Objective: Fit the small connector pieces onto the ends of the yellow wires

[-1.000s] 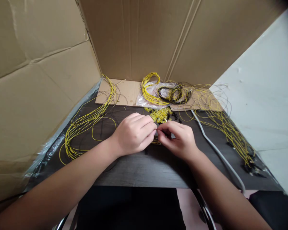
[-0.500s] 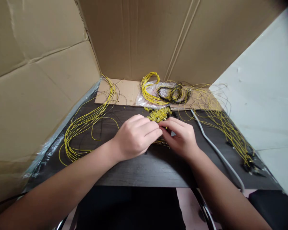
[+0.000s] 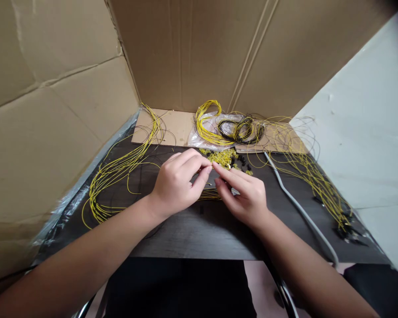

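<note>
My left hand (image 3: 177, 183) and my right hand (image 3: 243, 194) meet fingertip to fingertip over the dark table (image 3: 192, 229). They pinch something tiny between them, right beside a heap of small yellow parts (image 3: 223, 157); what it is I cannot make out. A short bundle of yellow wires (image 3: 208, 193) lies under both hands. A few small black parts (image 3: 243, 160) sit next to the yellow heap.
Long yellow wires (image 3: 119, 170) fan out on the left and more (image 3: 313, 176) on the right. Coiled yellow and black wires (image 3: 230, 128) lie on plastic at the back. A grey cable (image 3: 296, 205) runs along the right. Cardboard walls (image 3: 53, 110) enclose the table.
Both hands have shifted slightly away from me toward the yellow heap. The fingers have spread out, and the wire bundle beneath them shows more.
</note>
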The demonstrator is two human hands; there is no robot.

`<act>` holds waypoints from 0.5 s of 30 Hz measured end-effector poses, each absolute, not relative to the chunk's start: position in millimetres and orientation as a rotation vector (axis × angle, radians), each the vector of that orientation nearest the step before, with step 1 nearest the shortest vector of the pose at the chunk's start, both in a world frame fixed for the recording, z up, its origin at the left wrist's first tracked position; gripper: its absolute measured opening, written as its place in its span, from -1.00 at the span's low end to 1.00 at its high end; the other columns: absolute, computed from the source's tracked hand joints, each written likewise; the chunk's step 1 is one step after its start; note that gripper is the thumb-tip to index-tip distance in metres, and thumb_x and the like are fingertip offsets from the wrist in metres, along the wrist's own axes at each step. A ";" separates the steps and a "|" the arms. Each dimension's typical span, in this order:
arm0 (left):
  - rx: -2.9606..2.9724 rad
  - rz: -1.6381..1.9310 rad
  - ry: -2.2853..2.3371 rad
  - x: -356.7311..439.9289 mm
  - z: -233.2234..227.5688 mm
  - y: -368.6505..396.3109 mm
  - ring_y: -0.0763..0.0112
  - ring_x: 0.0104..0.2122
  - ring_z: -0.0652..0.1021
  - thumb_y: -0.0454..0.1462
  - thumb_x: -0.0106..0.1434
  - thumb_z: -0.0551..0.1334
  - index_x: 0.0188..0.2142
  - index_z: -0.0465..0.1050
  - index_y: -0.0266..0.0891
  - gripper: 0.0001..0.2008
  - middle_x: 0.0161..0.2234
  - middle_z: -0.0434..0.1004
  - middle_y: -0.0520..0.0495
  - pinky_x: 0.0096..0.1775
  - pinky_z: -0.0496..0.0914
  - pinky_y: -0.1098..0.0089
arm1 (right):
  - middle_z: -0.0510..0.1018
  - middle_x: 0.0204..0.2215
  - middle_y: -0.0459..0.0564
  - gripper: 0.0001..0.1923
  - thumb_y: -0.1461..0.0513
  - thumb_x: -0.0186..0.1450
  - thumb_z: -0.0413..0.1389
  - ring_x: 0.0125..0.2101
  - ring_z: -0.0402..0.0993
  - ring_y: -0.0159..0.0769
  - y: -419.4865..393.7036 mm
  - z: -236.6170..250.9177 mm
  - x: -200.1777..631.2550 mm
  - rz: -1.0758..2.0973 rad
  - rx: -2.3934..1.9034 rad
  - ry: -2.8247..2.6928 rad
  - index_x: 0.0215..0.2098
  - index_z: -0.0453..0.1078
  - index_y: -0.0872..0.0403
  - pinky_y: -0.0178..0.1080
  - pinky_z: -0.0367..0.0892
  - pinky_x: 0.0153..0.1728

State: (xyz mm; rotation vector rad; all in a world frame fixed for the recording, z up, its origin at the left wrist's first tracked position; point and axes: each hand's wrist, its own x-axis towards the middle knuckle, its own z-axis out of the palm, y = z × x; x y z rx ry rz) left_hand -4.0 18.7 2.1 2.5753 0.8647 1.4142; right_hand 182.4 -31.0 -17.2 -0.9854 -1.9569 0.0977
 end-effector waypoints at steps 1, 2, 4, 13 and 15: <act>2.574 1.415 0.854 -3.8 2.0 18.6 0.43 -0.34 0.50 -0.35 0.32 0.19 -0.31 0.43 -0.27 -0.93 -0.35 0.50 -0.04 -0.24 0.40 0.39 | 0.54 -0.37 -0.02 -0.52 0.36 0.34 0.09 -0.50 0.36 -0.44 -31.0 -16.8 181.7 0.116 -0.979 -1.948 0.23 0.33 0.07 -0.33 0.35 -0.41; 2.573 1.413 0.841 -3.8 1.9 18.5 0.43 -0.34 0.50 -0.35 0.33 0.18 -0.30 0.43 -0.27 -0.93 -0.35 0.50 -0.04 -0.24 0.40 0.39 | 0.55 -0.38 -0.02 -0.53 0.35 0.34 0.09 -0.50 0.37 -0.44 -31.0 -16.0 181.1 0.139 -0.973 -1.935 0.22 0.34 0.06 -0.34 0.36 -0.41; 2.561 1.413 0.817 -4.1 1.7 18.7 0.42 -0.32 0.50 -0.35 0.33 0.18 -0.29 0.44 -0.27 -0.93 -0.34 0.50 -0.05 -0.23 0.41 0.39 | 0.56 -0.39 -0.04 -0.55 0.34 0.35 0.09 -0.50 0.38 -0.45 -31.2 -13.5 179.9 0.207 -0.963 -1.912 0.21 0.36 0.06 -0.35 0.37 -0.40; 2.447 1.451 0.774 -5.2 2.0 19.9 0.45 -0.33 0.48 -0.38 0.32 0.19 -0.33 0.41 -0.25 -0.92 -0.35 0.47 -0.03 -0.25 0.40 0.40 | 0.58 -0.43 -0.10 -0.53 0.31 0.35 0.10 -0.47 0.45 -0.46 -29.4 -10.9 179.8 0.506 -0.887 -1.906 0.23 0.33 0.07 -0.35 0.42 -0.34; 2.437 1.454 0.767 -4.3 2.7 19.5 0.45 -0.32 0.49 -0.38 0.32 0.20 -0.33 0.42 -0.26 -0.93 -0.35 0.48 -0.03 -0.25 0.41 0.40 | 0.58 -0.47 -0.12 -0.52 0.32 0.35 0.10 -0.50 0.44 -0.48 -30.4 -9.1 182.1 0.582 -0.876 -1.904 0.24 0.32 0.07 -0.36 0.42 -0.37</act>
